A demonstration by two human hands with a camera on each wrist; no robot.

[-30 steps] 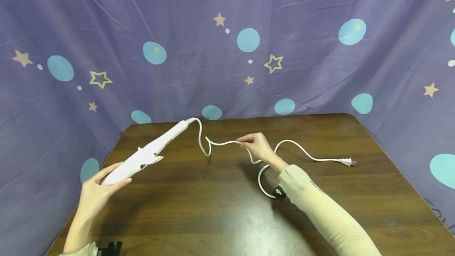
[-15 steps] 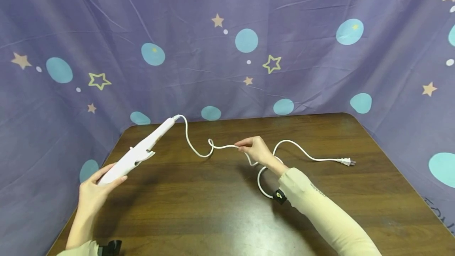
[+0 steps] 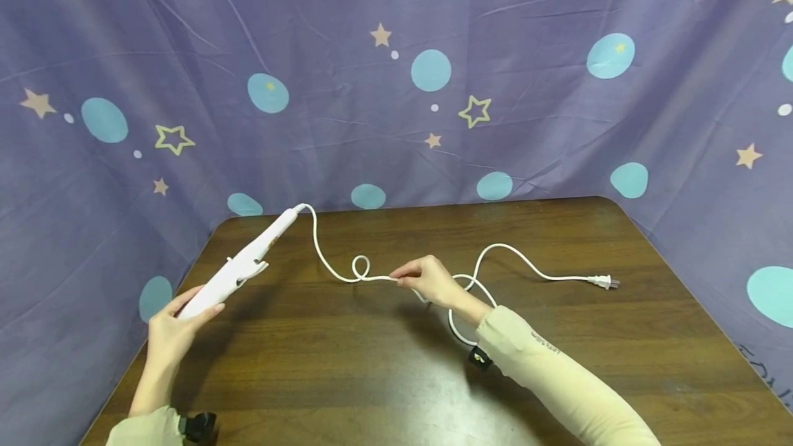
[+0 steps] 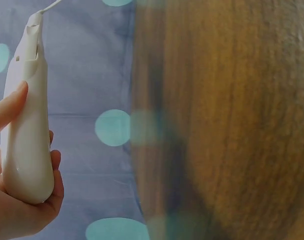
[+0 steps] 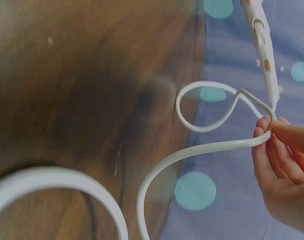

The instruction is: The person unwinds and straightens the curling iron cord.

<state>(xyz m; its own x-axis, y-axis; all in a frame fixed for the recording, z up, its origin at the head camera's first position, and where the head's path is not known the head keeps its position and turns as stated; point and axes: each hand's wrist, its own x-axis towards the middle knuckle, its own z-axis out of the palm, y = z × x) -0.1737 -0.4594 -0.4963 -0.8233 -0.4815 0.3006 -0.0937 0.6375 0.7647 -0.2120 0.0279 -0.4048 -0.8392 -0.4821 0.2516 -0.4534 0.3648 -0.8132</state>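
Note:
In the head view my left hand [image 3: 170, 332] grips a white curling iron [image 3: 232, 274] by its wide rounded end. The iron is tilted above the table, its cord end pointing up and away. The left wrist view shows the thumb on one side of the curling iron's body [image 4: 29, 135] and fingers curled round the other. My right hand [image 3: 434, 284] pinches the white power cord [image 3: 331, 268] partway along, between thumb and fingertips. Between the hands the cord forms a small loop, also visible in the right wrist view beside the right hand [image 5: 284, 165].
The rest of the cord curves over the brown wooden table [image 3: 347, 377] to a two-prong plug [image 3: 602, 281] at the right. Part of it passes under the right forearm. A purple patterned curtain [image 3: 347, 109] hangs behind and at both sides. Each wrist wears a black camera.
The curling iron has shifted left and slightly down with my left hand. My right hand, still pinching the cord, has moved left and nearer. The loop in the cord has become rounder and larger.

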